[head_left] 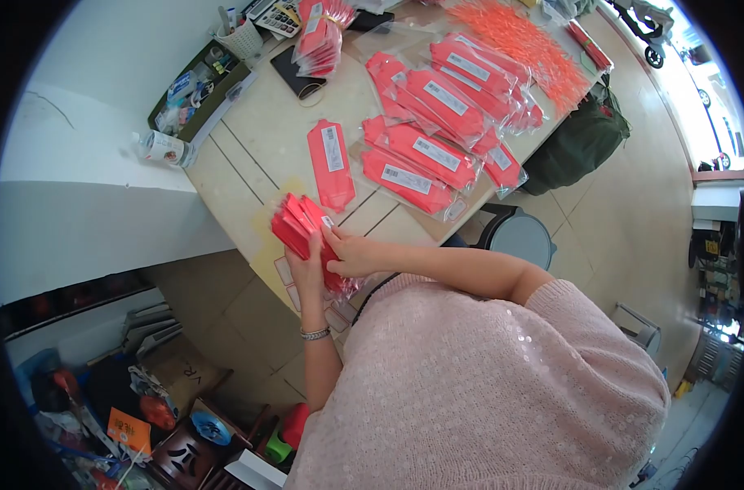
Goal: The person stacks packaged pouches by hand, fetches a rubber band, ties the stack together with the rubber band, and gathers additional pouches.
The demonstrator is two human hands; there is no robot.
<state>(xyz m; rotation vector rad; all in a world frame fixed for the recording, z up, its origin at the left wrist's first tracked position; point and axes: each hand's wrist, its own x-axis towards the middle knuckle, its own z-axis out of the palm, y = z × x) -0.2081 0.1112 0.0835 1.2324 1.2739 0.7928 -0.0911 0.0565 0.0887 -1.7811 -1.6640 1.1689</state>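
Observation:
At the near edge of the table, my left hand (308, 265) is closed around a stack of red packets in clear plastic sleeves (293, 220). My right hand (355, 251) lies against the stack's right side, its fingers bent onto the packets. Just beyond the stack lies a single red packet (331, 167) with a white barcode label. A spread of similar bagged red packets (417, 175) covers the table to the right. Yellow backing paper with white labels (284, 271) sits under and beside my left hand.
A banded bundle of red packets (319, 41) and a black phone (297, 72) lie at the back. Orange tassels (510, 45) are heaped at back right. A green bin (196, 98) and a bottle (166, 149) stand left. A round stool (520, 238) is by the right edge.

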